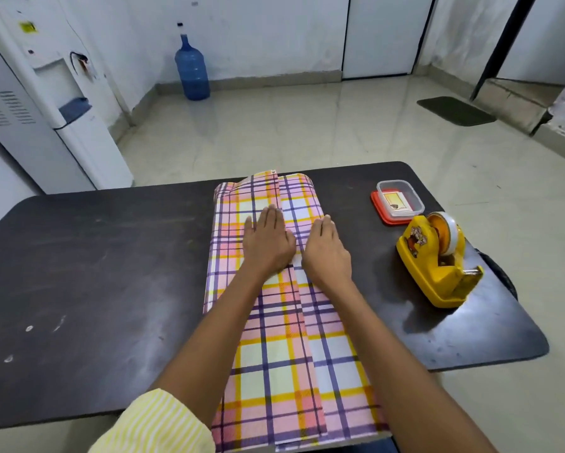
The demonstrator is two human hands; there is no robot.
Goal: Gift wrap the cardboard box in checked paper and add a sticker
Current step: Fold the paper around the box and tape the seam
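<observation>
If either palm lifts before tape goes on, the two overlapping flaps of checked paper [274, 354] may spring apart, since nothing appears to fasten the seam yet. The tape dispenser [434, 259] sits nearby on the right. The left hand [268, 243] and right hand [326, 253] lie flat side by side, fingers straight, pressing the seam and gripping nothing. The cardboard box is hidden, presumably under the paper, in the middle of the table [94, 273].

Glossy checked paper [274, 354], matt table [94, 273]
</observation>
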